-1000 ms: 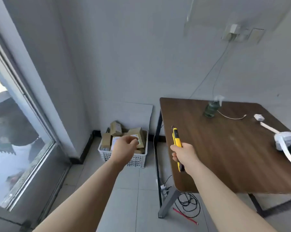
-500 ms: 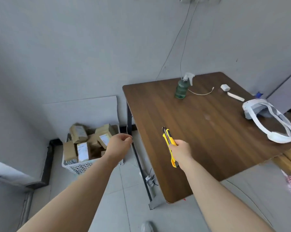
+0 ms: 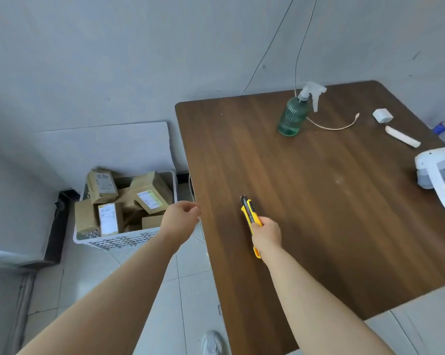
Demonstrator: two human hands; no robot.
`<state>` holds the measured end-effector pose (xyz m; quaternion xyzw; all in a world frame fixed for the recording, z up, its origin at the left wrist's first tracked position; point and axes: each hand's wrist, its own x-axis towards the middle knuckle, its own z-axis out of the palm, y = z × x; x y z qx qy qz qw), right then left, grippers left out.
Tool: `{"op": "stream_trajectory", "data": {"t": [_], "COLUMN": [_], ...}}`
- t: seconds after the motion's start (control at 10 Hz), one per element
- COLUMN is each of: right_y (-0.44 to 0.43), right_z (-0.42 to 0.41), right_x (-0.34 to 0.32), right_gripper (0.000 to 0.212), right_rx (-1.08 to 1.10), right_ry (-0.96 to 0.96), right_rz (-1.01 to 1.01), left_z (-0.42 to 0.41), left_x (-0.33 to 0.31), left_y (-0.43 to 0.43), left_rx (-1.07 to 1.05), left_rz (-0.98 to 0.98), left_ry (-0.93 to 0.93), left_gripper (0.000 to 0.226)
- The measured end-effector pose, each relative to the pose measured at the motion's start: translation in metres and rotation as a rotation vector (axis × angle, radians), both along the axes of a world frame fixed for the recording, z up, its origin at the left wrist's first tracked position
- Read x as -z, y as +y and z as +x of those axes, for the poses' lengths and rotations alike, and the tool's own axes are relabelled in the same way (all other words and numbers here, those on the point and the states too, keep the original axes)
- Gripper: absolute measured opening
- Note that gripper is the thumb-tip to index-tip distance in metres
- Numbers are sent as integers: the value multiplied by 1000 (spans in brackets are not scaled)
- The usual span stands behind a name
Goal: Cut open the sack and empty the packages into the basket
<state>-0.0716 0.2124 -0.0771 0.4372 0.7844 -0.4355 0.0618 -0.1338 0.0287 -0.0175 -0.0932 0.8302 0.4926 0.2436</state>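
1. The right hand (image 3: pixel 266 233) is gripping the yellow utility knife (image 3: pixel 250 213) above the table (image 3: pixel 318 226); the left hand (image 3: pixel 180 219) is hanging loosely curled, holding nothing
2. Packages (image 3: pixel 149 192) are lying in the basket (image 3: pixel 119 240) just left of the left hand; no sack is showing, so emptying looks finished
3. The next move is probably calling for laying the knife down

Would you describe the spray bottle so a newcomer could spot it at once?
Find the brown wooden table; look to its far side, by the wall. The spray bottle stands upright there: translucent green with a white trigger head, unlike the white block and white stick lying nearby.
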Motion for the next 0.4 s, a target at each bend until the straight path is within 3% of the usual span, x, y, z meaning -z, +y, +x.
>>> {"op": "stream_trajectory", "data": {"t": [0.3,0.4], "right_y": [15,10], "right_z": [-14,-21], "right_x": [9,-12], "right_gripper": [42,39], "right_rx": [-66,-115], "right_ry": [-71,17], "right_rz": [146,146], "left_z": [-8,-3], "left_x": [13,-4], "left_y": [12,6], "left_rx": [-44,-72], "left_rz": [-17,-4], "left_ry": [-18,21], "left_gripper": [19,20]}}
